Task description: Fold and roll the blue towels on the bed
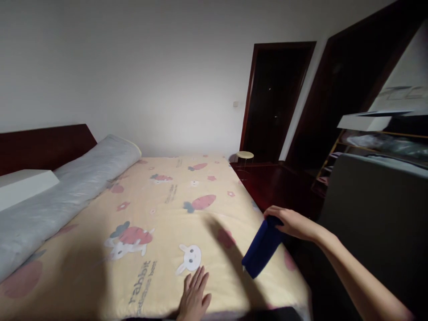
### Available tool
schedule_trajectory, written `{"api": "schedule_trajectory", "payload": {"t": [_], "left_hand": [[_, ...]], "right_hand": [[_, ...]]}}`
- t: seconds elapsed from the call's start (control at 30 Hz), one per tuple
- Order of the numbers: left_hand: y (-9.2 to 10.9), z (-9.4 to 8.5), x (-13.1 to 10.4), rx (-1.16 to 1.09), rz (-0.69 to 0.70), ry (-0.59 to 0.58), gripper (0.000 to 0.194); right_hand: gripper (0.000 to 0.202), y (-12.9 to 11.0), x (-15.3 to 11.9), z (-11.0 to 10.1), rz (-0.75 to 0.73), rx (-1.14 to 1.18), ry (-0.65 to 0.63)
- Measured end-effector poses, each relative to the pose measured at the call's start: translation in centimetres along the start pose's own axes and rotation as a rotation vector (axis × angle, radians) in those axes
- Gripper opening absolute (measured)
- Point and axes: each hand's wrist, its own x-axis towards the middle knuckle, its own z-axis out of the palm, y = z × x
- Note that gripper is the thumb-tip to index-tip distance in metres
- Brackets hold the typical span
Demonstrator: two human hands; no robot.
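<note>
A dark blue folded item [262,247], narrow and long, hangs tilted over the right part of the bed. My right hand [279,218] is closed round its upper end, and its lower end is close above the sheet. My left hand [195,294] lies flat on the bed near the front edge, fingers spread, just below a printed rabbit face. The bed's cream sheet [174,223] shows rabbits, carrots and flowers. What the blue item is exactly, I cannot tell.
A long grey roll [90,174] and a white box [26,185] lie by the dark headboard [47,142]. Beyond the bed stand a round stool [244,155] and a dark door [277,102]. A grey panel [374,214] and a shelf rack [364,122] are at right.
</note>
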Motion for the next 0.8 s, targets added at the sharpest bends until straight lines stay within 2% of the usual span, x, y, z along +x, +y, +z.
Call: {"api": "schedule_trajectory", "payload": {"t": [0.13, 0.23, 0.37, 0.47, 0.57, 0.67, 0.73, 0.8], "left_hand": [[0.0, 0.1, 0.0, -0.026, -0.022, -0.008, 0.067], [-0.2, 0.3, 0.1, -0.033, -0.017, -0.014, 0.068], [-0.5, 0.5, 0.2, -0.027, -0.013, -0.007, 0.071], [-0.7, 0.7, 0.2, -0.017, -0.004, 0.018, 0.07], [-0.7, 0.9, 0.1, 0.022, 0.001, 0.053, 0.069], [-0.7, 1.0, 0.1, 0.053, 0.009, 0.078, 0.069], [-0.7, 0.9, 0.1, 0.055, 0.009, 0.077, 0.068], [-0.6, 0.8, 0.0, 0.049, 0.007, 0.071, 0.068]], "right_hand": [[0.038, 3.6, 0.4, -0.3, 0.08, -0.141, 0.137], [0.04, 6.0, 1.4, 0.2, 0.102, -0.305, 0.29], [0.043, 8.4, 1.9, 2.5, 0.083, -0.497, 0.452], [0.044, 10.4, 0.8, 7.3, 0.041, -0.564, 0.405], [0.044, 12.3, -2.0, 14.6, -0.012, -0.51, 0.294], [0.046, 13.1, -5.1, 21.8, -0.055, -0.419, 0.179], [0.049, 13.0, -6.6, 24.9, -0.037, -0.403, 0.14], [0.053, 12.6, -7.4, 26.5, -0.001, -0.414, 0.133]]}}
